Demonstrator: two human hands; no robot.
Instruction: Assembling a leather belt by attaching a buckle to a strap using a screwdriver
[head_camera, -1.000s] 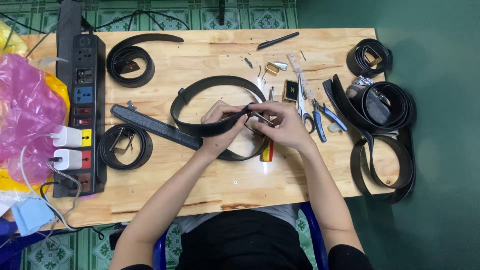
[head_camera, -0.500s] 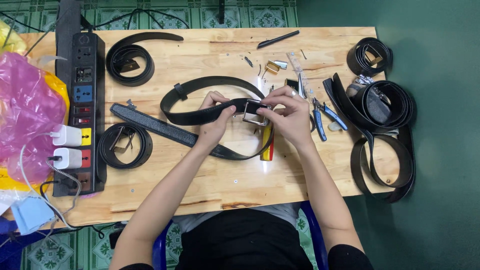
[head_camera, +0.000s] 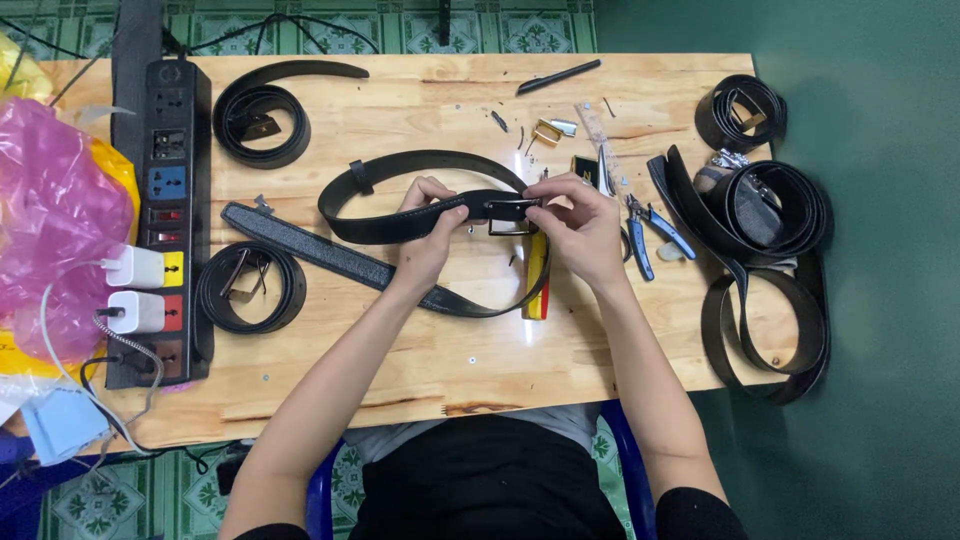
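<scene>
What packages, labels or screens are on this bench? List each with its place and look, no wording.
Pink plastic bag: left edge of the table, crumpled, translucent pink.
Yellow bag: under the pink one, only a yellow edge shows.
Coloured stickers: on the black power strip, small squares, blue, yellow and red.
Small black tag: just beyond the right hand, dark with a gold mark.
No screens in view.

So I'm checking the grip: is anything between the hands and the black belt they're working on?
Nothing visible: the left hand and right hand both hold the black belt directly, by its buckle.
</scene>
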